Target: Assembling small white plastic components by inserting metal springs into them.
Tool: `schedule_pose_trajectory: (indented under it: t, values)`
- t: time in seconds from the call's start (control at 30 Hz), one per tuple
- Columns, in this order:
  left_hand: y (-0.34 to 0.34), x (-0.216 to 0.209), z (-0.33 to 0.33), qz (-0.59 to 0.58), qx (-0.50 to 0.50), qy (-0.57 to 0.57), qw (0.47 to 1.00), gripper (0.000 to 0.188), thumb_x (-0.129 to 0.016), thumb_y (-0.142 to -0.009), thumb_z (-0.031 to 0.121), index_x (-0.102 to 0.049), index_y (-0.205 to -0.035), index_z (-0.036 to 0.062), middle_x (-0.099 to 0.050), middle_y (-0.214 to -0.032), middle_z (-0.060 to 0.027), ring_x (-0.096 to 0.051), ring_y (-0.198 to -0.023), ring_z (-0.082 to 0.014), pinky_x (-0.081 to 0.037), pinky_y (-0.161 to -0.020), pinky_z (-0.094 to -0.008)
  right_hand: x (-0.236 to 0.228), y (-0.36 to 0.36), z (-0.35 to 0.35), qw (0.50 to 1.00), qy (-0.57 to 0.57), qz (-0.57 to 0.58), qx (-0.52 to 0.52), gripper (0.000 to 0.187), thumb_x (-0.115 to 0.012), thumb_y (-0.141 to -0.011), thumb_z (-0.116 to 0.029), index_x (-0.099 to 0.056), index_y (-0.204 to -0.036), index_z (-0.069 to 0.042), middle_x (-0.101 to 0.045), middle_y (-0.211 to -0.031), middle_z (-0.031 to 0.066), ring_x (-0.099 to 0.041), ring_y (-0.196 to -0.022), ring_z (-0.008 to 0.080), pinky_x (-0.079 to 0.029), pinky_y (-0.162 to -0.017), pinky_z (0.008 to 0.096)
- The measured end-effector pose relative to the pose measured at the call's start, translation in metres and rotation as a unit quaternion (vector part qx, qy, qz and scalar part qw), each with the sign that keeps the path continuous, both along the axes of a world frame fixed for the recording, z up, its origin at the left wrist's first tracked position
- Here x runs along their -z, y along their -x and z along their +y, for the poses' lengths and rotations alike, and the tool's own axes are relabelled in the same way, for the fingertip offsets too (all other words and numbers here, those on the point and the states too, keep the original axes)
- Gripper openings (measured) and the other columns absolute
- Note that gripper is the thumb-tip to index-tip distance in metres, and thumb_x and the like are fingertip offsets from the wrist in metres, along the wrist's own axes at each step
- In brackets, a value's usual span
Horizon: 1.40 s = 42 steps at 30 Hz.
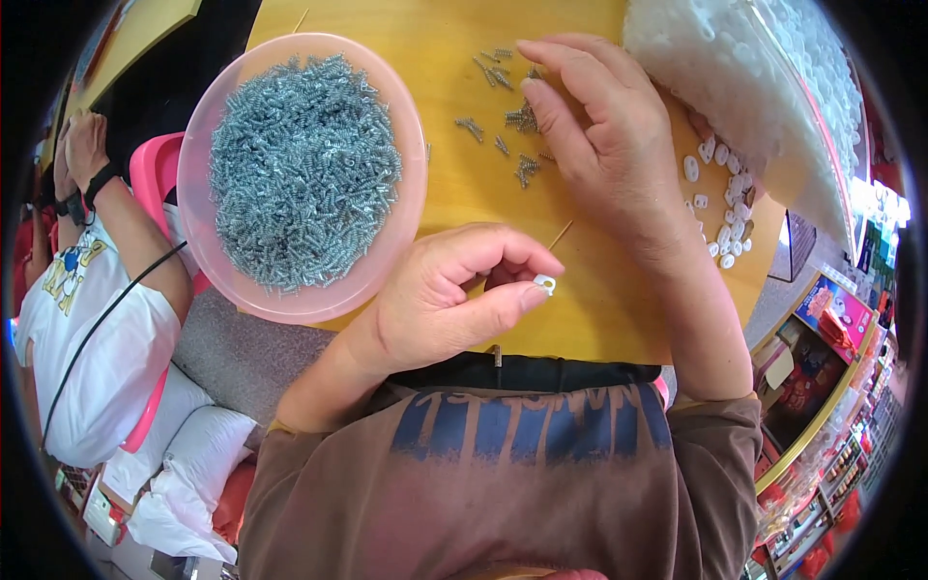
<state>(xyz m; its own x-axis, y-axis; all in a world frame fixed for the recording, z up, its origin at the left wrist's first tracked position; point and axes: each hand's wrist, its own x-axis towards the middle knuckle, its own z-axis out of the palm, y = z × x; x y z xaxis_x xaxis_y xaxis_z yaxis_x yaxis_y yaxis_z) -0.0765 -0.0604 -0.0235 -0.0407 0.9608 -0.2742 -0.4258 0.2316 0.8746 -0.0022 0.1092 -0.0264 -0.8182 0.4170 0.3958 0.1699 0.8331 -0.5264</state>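
Observation:
Between the thumb and forefinger of my left hand is a small white plastic piece with a round hole. It is held low over the near part of the table. My right hand is farther off, above a loose scatter of small metal springs. Its thumb and forefinger are apart, and I see nothing between them. A pink plastic basin heaped with metal springs stands to the left of both hands. Just beyond my left fingertips lies a thin wooden stick.
The yellow table carries loose white plastic pieces on the right, beside a large clear bag full of white parts. A seated person is at the left near a pink chair. White sacks lie below.

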Motion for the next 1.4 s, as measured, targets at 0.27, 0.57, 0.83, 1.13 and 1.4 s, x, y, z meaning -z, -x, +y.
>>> schedule_pose_trajectory:
  t: [0.27, 0.57, 0.83, 1.13, 1.4]
  values:
    - [0.0, 0.001, 0.0, 0.012, 0.006, -0.016, 1.0, 0.015, -0.054, -0.077, 0.002, -0.055, -0.091, -0.0019, -0.053, -0.078, -0.0003, -0.047, -0.067, -0.0034, -0.039, -0.06, -0.0166, -0.002, 0.011, 0.009, 0.999, -0.028, -0.025, 0.029, 0.016, -0.054, -0.076, -0.007, -0.057, -0.089, 0.0, -0.055, -0.087, 0.0121, -0.053, -0.078, 0.0253, -0.042, -0.067, 0.0286]
    - [0.001, 0.002, 0.0, 0.015, 0.014, -0.023, 1.0, 0.016, -0.054, -0.077, 0.001, -0.054, -0.092, -0.0023, -0.054, -0.081, -0.0015, -0.049, -0.07, -0.004, -0.039, -0.062, -0.0166, -0.002, 0.024, 0.013, 0.978, -0.14, -0.152, 0.04, 0.01, -0.055, -0.073, -0.009, -0.059, -0.079, -0.002, -0.057, -0.078, 0.0072, -0.054, -0.073, 0.0257, -0.044, -0.064, 0.0333]
    - [0.001, 0.002, 0.0, 0.026, 0.02, -0.024, 0.999, 0.015, -0.054, -0.077, 0.001, -0.054, -0.092, -0.0021, -0.054, -0.081, -0.0014, -0.049, -0.071, -0.0039, -0.039, -0.062, -0.0167, -0.001, 0.028, 0.012, 0.965, -0.208, -0.161, 0.023, 0.005, -0.057, -0.068, -0.009, -0.055, -0.067, -0.004, -0.054, -0.072, 0.0059, -0.053, -0.068, 0.0242, -0.044, -0.06, 0.0335]
    - [0.001, 0.001, 0.0, 0.017, 0.016, -0.013, 1.0, 0.016, -0.055, -0.077, 0.001, -0.054, -0.093, -0.0018, -0.054, -0.08, -0.0011, -0.049, -0.07, -0.0036, -0.039, -0.061, -0.0163, -0.01, 0.032, 0.018, 0.982, -0.028, -0.187, 0.015, 0.01, -0.054, -0.069, -0.011, -0.053, -0.071, -0.001, -0.054, -0.071, 0.0117, -0.052, -0.067, 0.0274, -0.042, -0.059, 0.0356]
    - [0.001, 0.001, -0.001, 0.018, 0.015, -0.016, 1.0, 0.015, -0.055, -0.077, 0.002, -0.054, -0.092, -0.0018, -0.054, -0.08, -0.0006, -0.048, -0.07, -0.0034, -0.039, -0.062, -0.0163, -0.02, 0.029, 0.015, 0.966, 0.14, -0.218, 0.022, 0.012, -0.053, -0.071, -0.012, -0.051, -0.073, 0.0, -0.052, -0.063, 0.0074, -0.048, -0.057, 0.016, -0.039, -0.053, 0.0274]
